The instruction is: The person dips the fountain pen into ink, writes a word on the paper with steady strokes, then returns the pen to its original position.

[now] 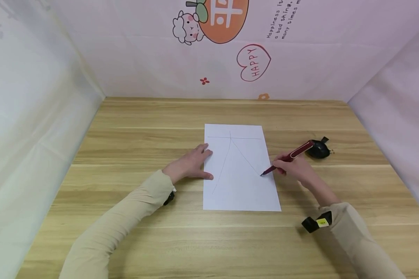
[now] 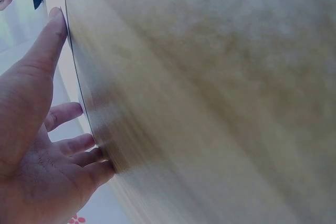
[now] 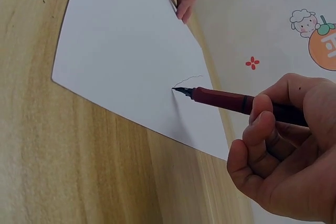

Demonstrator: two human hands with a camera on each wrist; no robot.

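A white sheet of paper (image 1: 244, 193) lies on the wooden table, longer side towards the person. Thin lines on it form a horizontal stroke near the top, a short upright mark, and two strokes slanting apart downward. The right hand (image 1: 293, 168) grips a dark red fountain pen (image 3: 220, 99), its nib at the lower end of the right-hand slanting line. With fingers spread, the left hand (image 1: 192, 162) rests along the sheet's left edge, thumb and fingertips touching the paper. In the left wrist view, its thumb (image 2: 44, 45) and fingers lie along the paper's edge.
A small black rounded object (image 1: 318, 149) with a tab sits on the table (image 1: 139, 232) beyond the right hand. A black camera (image 1: 312, 224) is strapped at the right wrist. White printed cloth (image 1: 143, 58) walls the table's back and sides.
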